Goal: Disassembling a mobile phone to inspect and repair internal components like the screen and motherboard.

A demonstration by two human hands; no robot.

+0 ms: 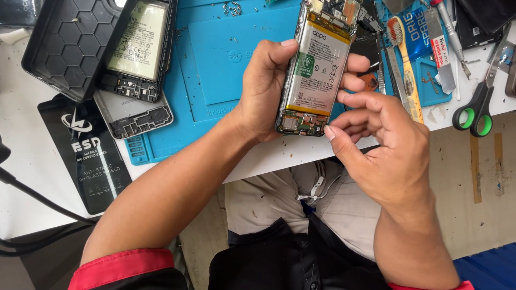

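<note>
My left hand (263,91) grips an opened phone (317,64) from behind, thumb on its left edge and fingertips curling round its right edge. The phone's back is off, showing a silver battery with a green sticker and circuit boards at top and bottom. My right hand (381,145) is at the phone's lower right corner, thumb tip touching the bottom board edge, fingers curled. Whether it pinches a small part I cannot tell.
A blue repair mat (226,59) covers the white bench. Another opened phone (141,48), a black case (64,43) and a loose grey cover piece (134,115) lie at left. Green-handled scissors (475,113), a brush (403,59), tweezers and loose screws (232,7) are nearby.
</note>
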